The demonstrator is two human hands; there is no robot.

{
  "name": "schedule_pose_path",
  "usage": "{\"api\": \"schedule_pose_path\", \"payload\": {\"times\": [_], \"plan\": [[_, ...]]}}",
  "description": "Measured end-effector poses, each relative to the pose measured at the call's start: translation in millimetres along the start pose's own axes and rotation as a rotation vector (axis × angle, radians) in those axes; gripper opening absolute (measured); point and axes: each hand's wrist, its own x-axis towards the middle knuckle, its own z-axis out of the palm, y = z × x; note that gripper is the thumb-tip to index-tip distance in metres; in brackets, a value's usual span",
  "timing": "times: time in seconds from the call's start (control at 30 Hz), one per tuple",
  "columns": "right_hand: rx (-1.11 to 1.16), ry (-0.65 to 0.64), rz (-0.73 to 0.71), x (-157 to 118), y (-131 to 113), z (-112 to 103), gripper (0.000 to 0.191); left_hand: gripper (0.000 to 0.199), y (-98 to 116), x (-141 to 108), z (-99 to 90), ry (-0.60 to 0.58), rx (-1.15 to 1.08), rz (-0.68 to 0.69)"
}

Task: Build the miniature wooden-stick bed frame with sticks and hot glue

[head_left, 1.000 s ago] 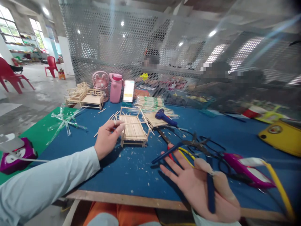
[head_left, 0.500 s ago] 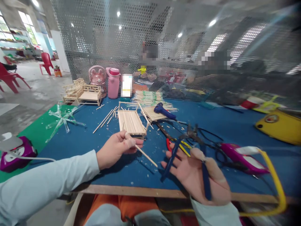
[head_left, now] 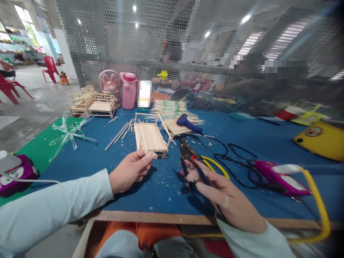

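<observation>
My left hand [head_left: 133,166] is closed in a pinch in front of the small stick-built frame. A thin wooden stick [head_left: 141,142] shows just above its fingertips; the rest of it is hidden by the fingers. My right hand [head_left: 225,195] is wrapped round dark blue-handled pliers [head_left: 199,172], blurred by motion, with their jaws pointing away from me. Just beyond the left fingers stands the small slatted wooden frame [head_left: 150,136], like miniature furniture. Another slatted wooden panel [head_left: 174,126] lies behind it, with a blue glue gun [head_left: 189,123] resting on it.
Yellow-handled pliers [head_left: 215,166] lie beside my right hand, near black cords and a purple power strip [head_left: 282,179]. Loose sticks [head_left: 116,136] and clear glue sticks [head_left: 71,134] lie left. Finished miniature furniture [head_left: 100,105] and a pink bottle [head_left: 129,91] stand behind, before a perforated screen.
My right hand has turned over and closed round the blue-handled pliers, whose jaws swung left and down. The stick that reached toward the lower right from my left hand no longer shows there.
</observation>
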Motion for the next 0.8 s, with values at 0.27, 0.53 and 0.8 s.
{"api": "schedule_pose_path", "payload": {"times": [0.27, 0.53, 0.8], "plan": [[-0.375, 0.012, -0.083, 9.0, -10.6, 9.9, 0.021, 0.028, -0.9, 3.3, -3.2, -0.026, 0.047, 0.147], [0.672, 0.227, 0.259, 0.6, -9.3, 26.7, 0.027, 0.015, 4.0, -10.2, 1.0, -0.085, 0.117, 0.340], [0.866, 0.305, 0.331, 21.6, -10.1, 60.2, 0.039, 0.029, 0.1, -17.5, -2.0, -0.333, -0.130, 0.212]]}}
